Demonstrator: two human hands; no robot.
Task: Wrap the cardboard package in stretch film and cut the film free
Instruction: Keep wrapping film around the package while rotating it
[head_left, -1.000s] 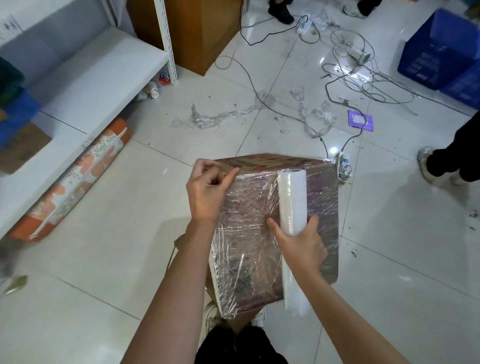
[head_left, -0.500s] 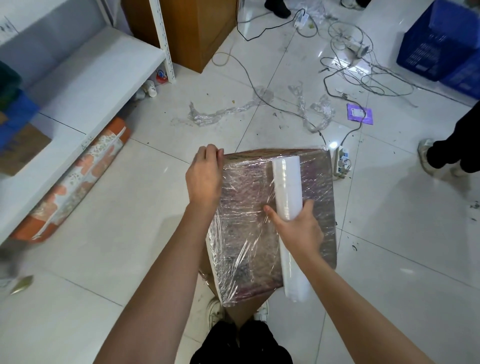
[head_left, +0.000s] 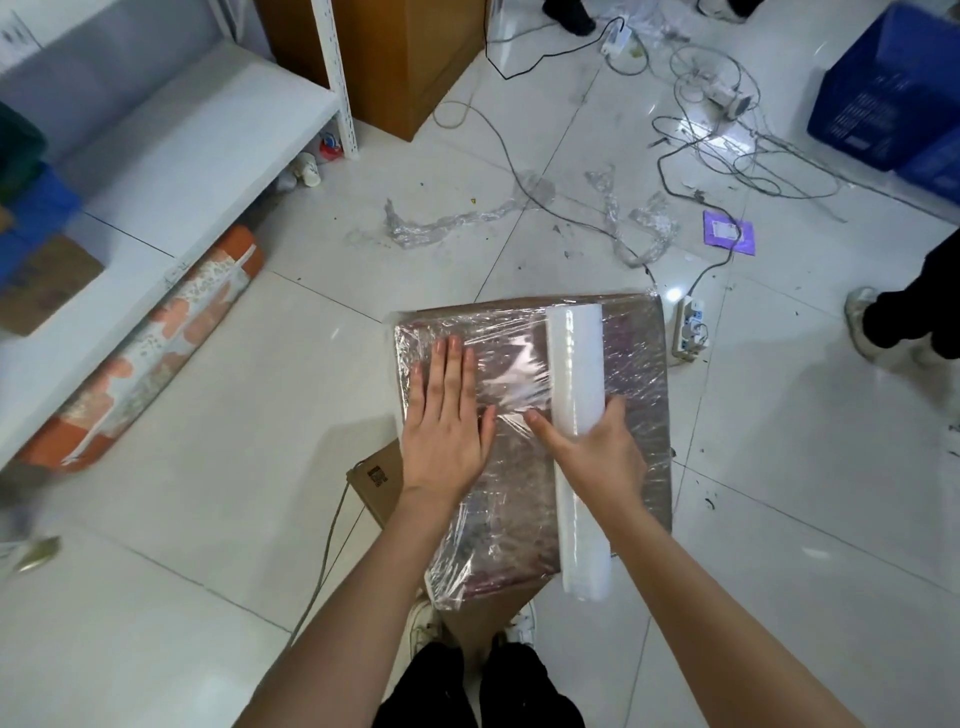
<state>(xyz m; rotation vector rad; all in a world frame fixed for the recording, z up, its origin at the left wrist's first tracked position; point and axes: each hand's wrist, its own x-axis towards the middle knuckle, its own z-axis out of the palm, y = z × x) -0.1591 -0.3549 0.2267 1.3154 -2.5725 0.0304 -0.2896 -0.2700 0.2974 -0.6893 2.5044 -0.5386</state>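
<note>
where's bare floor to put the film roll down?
Bare tiles left of the package, toward the shelf, and right of it before the shoe. Crowded beyond: film scraps, cables, power strip. The right hand grips the roll.

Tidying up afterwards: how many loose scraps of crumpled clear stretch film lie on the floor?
2: one long crumpled clear film scrap beyond the package, another right of it among cables. More may be hidden.

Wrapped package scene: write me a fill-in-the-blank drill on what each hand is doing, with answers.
1. The left hand lies ____ on the wrapped cardboard package.
2. The right hand grips the ____ of stretch film.
3. Crumpled film scraps lie on the ____ beyond the package.

Answers: flat; roll; floor
</note>
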